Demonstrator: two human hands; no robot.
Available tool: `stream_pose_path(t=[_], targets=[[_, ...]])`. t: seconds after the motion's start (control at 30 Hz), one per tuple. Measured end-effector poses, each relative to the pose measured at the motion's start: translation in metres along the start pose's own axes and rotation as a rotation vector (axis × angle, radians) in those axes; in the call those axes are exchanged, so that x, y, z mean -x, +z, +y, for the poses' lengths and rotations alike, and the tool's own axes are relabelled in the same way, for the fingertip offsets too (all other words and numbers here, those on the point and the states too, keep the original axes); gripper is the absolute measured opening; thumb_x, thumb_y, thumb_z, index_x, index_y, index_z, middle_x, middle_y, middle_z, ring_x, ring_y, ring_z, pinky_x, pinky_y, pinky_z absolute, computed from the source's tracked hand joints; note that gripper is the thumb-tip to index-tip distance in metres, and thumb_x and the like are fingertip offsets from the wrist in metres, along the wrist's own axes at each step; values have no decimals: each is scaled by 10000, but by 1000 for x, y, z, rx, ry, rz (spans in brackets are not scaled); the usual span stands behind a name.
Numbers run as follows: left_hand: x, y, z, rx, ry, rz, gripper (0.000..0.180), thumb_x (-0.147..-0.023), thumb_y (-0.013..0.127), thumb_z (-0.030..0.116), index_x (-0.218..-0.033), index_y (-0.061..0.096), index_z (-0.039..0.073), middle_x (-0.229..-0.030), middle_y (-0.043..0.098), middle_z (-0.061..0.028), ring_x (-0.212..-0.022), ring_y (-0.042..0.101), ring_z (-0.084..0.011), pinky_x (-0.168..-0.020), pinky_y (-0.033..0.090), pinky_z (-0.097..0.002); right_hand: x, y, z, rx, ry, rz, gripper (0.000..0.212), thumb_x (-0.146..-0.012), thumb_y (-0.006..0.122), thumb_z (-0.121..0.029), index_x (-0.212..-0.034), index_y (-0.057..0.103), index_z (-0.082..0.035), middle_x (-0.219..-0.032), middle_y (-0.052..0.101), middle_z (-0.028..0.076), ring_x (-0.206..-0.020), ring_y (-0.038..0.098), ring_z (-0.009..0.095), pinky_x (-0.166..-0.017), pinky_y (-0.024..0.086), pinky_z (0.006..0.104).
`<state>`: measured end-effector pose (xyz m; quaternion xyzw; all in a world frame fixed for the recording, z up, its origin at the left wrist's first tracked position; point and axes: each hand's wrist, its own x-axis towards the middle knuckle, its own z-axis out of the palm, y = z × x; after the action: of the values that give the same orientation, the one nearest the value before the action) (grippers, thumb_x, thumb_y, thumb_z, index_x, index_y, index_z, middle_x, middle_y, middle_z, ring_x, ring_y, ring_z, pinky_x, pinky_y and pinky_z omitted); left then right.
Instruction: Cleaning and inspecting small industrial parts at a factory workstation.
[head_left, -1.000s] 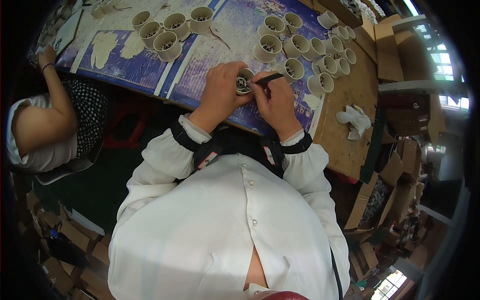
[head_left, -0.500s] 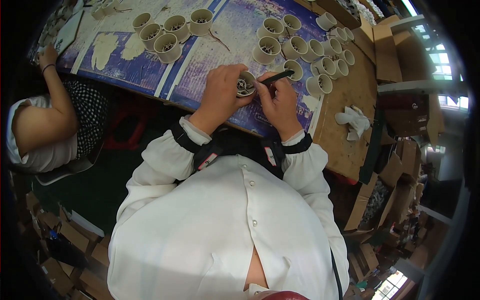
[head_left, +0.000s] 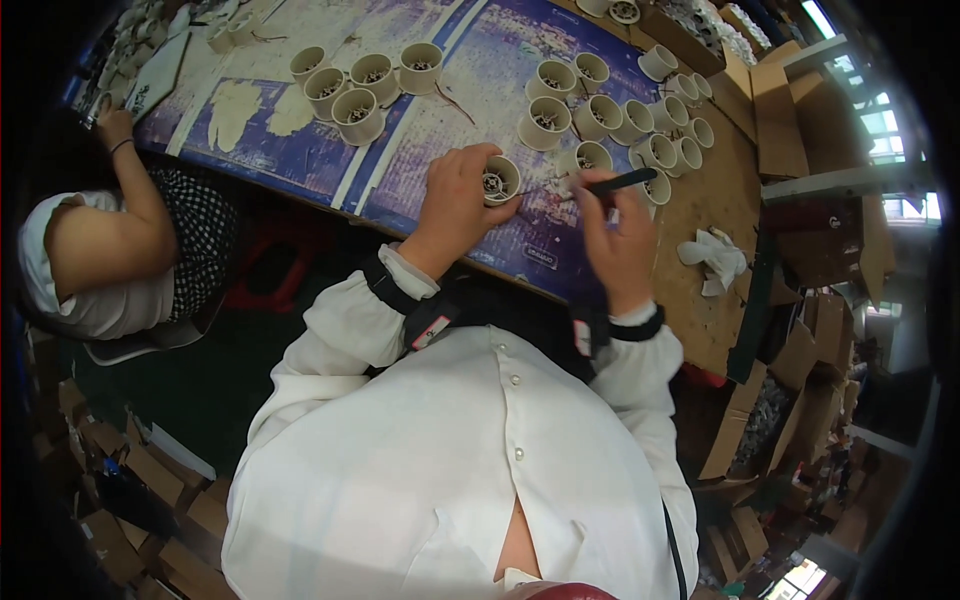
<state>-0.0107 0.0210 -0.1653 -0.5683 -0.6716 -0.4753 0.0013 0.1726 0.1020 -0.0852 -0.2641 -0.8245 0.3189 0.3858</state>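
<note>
My left hand point(head_left: 455, 205) is wrapped round a small off-white round cup point(head_left: 510, 178) near the table's front edge. The cup's open top faces me, and metal parts show inside. To its right, apart from it, my right hand point(head_left: 620, 240) grips a slim black-handled tool point(head_left: 630, 180) between thumb and fingers. The tool's handle points right; its working end is blurred and its exact kind cannot be told. Just beyond the right hand stands another such cup point(head_left: 588, 158), with several more point(head_left: 546, 124) grouped behind it.
More filled cups point(head_left: 357, 117) stand at the back left of the worn blue-and-white table point(head_left: 400, 190). A crumpled white cloth point(head_left: 713, 262) lies on the brown board at right. A co-worker's arm point(head_left: 128, 190) reaches in at far left. Cardboard boxes point(head_left: 785, 130) crowd the right side.
My right hand has drawn away from the held cup to the right, taking the black-handled tool along. The left hand keeps its hold on the cup. The whole view has shifted slightly.
</note>
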Motion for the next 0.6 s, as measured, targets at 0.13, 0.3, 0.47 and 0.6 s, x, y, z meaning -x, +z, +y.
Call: stream_pose_path(t=[0.13, 0.3, 0.47, 0.6], targets=[[-4, -6, -2, -32, -58, 14, 599, -672, 858, 206, -1167, 556, 56, -1016, 628, -143, -957, 588, -358, -835, 440, -453, 13, -62, 20, 449, -131, -207, 176, -847, 704, -58, -1021, 679, -57, -879, 646, 101, -764, 624, 261, -655, 499, 339], [-14, -14, -8, -138, -103, -13, 568, -678, 856, 202, -1142, 572, 38, -988, 650, -172, -916, 609, -383, -790, 465, -464, 50, -88, 56, 687, -137, -325, 190, -812, 721, -96, -997, 690, -74, -878, 646, 97, -793, 624, 302, -657, 501, 385], [-9, -21, -17, -111, -97, -31, 540, -727, 843, 213, -1157, 572, 31, -984, 663, -169, -895, 637, -358, -788, 496, -420, 75, -107, 53, 530, -11, -162, 135, -846, 724, -133, -961, 685, -74, -829, 643, 78, -750, 625, 273, -641, 489, 358], [-10, -19, -8, -111, -164, -46, 531, -762, 832, 218, -1178, 564, 26, -1038, 665, -164, -932, 648, -323, -820, 504, -383, 101, -130, 51, 444, 287, 74, 141, -863, 727, -136, -973, 675, -66, -793, 638, 60, -737, 635, 215, -642, 485, 330]])
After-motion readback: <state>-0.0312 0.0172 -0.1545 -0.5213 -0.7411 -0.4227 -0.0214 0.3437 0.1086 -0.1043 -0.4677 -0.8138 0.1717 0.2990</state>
